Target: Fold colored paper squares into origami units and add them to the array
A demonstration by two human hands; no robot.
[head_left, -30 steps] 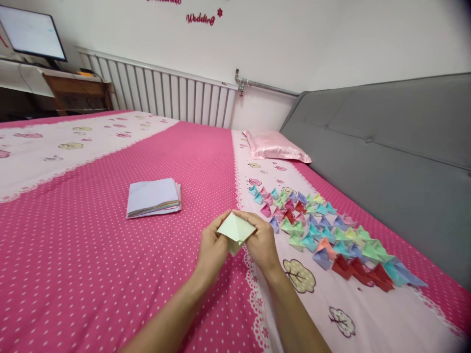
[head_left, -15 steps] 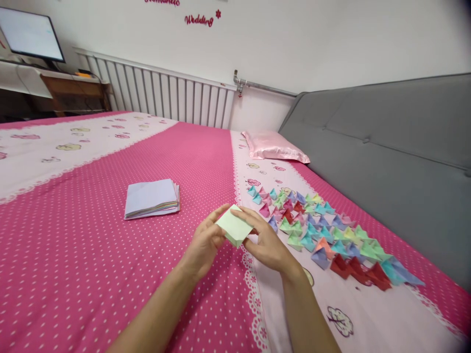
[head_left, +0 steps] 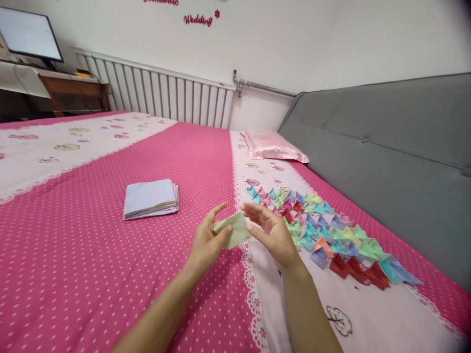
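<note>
A small piece of folded pale green paper (head_left: 237,230) is held above the bed, tilted. My left hand (head_left: 208,238) pinches its left side, the thumb lying on the face turned toward me. At the paper's right edge is my right hand (head_left: 274,235), fingers apart and curved, with the thumb tip close to the paper; whether it touches I cannot tell. Right of my hands, many folded paper boats (head_left: 331,235) in red, blue, green, pink and other colours stand in rows. A stack of coloured paper sheets (head_left: 149,198), pale lilac on top, lies to the left.
The bed has a pink dotted and pale patterned sheet (head_left: 110,274). A pink pillow (head_left: 274,146) rests by the grey headboard (head_left: 382,132). Behind the bed stands a white radiator (head_left: 158,90), and a desk with a monitor (head_left: 31,34) is at the far left.
The green paper has turned from lying nearly flat to tilted. My right hand has loosened from it and opened; my left thumb has come onto its near face.
</note>
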